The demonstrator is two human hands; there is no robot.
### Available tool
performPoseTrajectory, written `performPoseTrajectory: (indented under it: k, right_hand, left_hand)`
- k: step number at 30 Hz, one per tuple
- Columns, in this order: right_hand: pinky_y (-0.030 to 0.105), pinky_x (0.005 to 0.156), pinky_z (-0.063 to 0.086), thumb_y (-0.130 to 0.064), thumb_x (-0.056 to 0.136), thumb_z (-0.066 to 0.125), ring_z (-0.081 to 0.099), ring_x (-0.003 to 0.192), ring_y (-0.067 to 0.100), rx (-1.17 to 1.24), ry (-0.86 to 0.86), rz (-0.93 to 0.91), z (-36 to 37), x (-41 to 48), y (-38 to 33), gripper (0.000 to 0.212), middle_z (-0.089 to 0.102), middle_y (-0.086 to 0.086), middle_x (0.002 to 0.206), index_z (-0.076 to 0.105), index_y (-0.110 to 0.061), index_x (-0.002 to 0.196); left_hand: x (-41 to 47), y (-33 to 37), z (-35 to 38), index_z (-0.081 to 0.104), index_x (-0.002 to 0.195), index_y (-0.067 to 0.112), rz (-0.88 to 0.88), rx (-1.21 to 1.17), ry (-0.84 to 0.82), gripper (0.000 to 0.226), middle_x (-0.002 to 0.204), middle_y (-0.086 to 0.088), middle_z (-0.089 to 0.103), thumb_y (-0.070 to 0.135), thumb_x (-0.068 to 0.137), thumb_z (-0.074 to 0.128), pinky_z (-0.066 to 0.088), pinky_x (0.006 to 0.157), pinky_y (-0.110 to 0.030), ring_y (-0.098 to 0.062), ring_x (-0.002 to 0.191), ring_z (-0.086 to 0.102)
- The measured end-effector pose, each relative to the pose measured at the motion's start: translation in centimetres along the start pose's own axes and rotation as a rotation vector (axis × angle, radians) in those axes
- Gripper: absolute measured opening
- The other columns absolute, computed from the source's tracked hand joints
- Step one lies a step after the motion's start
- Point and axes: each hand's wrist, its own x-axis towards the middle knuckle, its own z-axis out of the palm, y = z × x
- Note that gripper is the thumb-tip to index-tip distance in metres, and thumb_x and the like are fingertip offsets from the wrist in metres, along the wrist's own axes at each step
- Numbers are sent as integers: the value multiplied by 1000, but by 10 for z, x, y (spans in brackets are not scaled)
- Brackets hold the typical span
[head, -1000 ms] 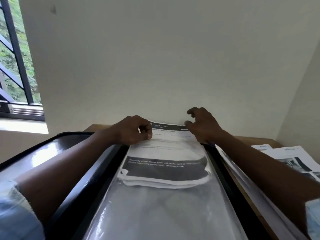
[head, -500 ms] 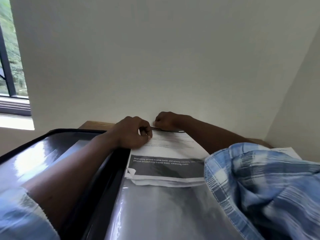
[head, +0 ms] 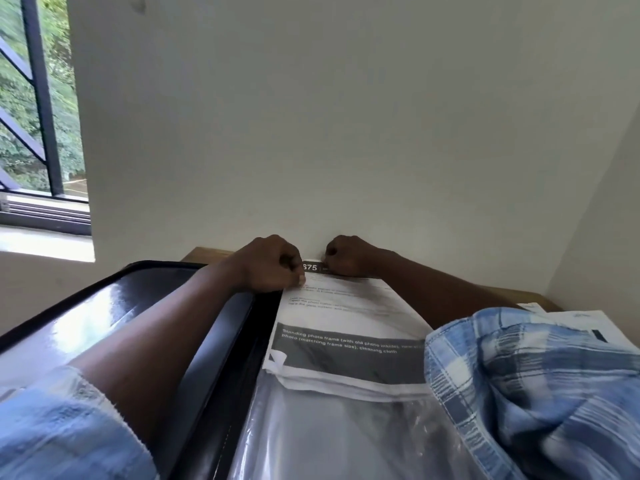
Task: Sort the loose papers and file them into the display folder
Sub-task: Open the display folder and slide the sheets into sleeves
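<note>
White printed sheets (head: 346, 317), top edge pinched by our left hand (head: 270, 268) and right hand (head: 348, 258), probably seating them in the clear plastic sleeve (head: 329, 438).

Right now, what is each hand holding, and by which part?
Both hold the printed papers at the far top edge: left hand pinches the top-left corner, right hand grips just right of it.

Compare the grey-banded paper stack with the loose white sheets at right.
Grey-banded paper stack: on the black folder, gripped at its top by left hand and right hand. Loose white sheets: off the folder, untouched, partly behind the blue checked sleeve. Both are printed paper.
</note>
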Motion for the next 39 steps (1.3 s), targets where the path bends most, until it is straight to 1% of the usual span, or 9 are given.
performPoseTrajectory:
  k: [3, 9, 15, 17, 21, 24, 30, 35, 39]
  right_hand:
    - [26, 83, 39, -15, 95, 57, 60, 111, 27, 93, 56, -58, -3, 1, 5, 21, 65, 9, 123, 67, -11, 113]
    - [27, 78, 45, -6, 93, 52, 64, 90, 16, 170, 210, -199, -22, 4, 11, 29, 73, 0, 100, 77, -17, 105]
    - [23, 79, 45, -2, 93, 53, 61, 86, 11, 218, -43, -158, -14, 1, 10, 30, 74, 1, 97, 78, -12, 105]
    - [26, 82, 45, -8, 95, 54, 62, 86, 11, 247, -67, -139, -8, -6, 13, 27, 73, -1, 97, 79, -14, 105]
    - [39, 88, 48, -53, 96, 48, 58, 99, 21, -19, 125, -210, 0, -25, 9, 39, 64, -3, 102, 75, -28, 108]
    - [36, 79, 43, -40, 108, 42, 57, 85, 20, 119, -15, -229, -7, -38, 4, 40, 65, 3, 91, 68, -14, 91]
    - [28, 88, 39, -32, 107, 45, 56, 109, 22, 77, -78, -94, -10, -30, 20, 36, 65, 6, 125, 66, -10, 127]
    - [25, 72, 44, -23, 98, 62, 60, 81, 13, 201, -10, -70, -12, -19, 26, 19, 68, -6, 83, 78, -14, 102]
    - [22, 72, 45, -24, 96, 65, 62, 83, 9, 276, 56, -129, -24, -25, 24, 17, 71, -8, 84, 79, -15, 98]
  left_hand:
    - [2, -2, 4, 75, 81, 27, 36, -5, 66, 6, 81, 10, 74, 25, 84, 80, 43, 69, -20, -2, 77, 65]
    - [5, 2, 9, 72, 79, 25, 63, 47, 110, 8, 76, 11, 73, 26, 82, 79, 43, 65, -18, 0, 70, 63]
    - [6, -1, 8, 75, 81, 26, 56, 54, 116, 5, 76, 11, 72, 25, 82, 80, 47, 67, -22, -1, 71, 64]
    - [5, -1, 8, 76, 81, 26, 50, 46, 115, 4, 75, 11, 72, 24, 82, 79, 47, 67, -21, -1, 71, 64]
    - [3, 1, 8, 75, 82, 26, 54, 45, 127, 4, 77, 11, 72, 22, 82, 77, 46, 67, -21, -3, 76, 65]
    - [2, 1, 9, 75, 81, 26, 57, 44, 138, 5, 76, 11, 72, 21, 82, 75, 47, 67, -20, 0, 72, 63]
    - [1, 2, 7, 74, 81, 27, 58, 16, 125, 6, 78, 10, 73, 27, 84, 80, 47, 69, -22, 0, 72, 63]
    - [2, 2, 8, 73, 80, 26, 45, 16, 106, 6, 78, 12, 72, 26, 84, 78, 47, 73, -27, -7, 79, 65]
    - [5, 26, 14, 70, 77, 27, 70, -81, -11, 18, 78, 13, 69, 40, 87, 77, 47, 80, -32, -8, 81, 62]
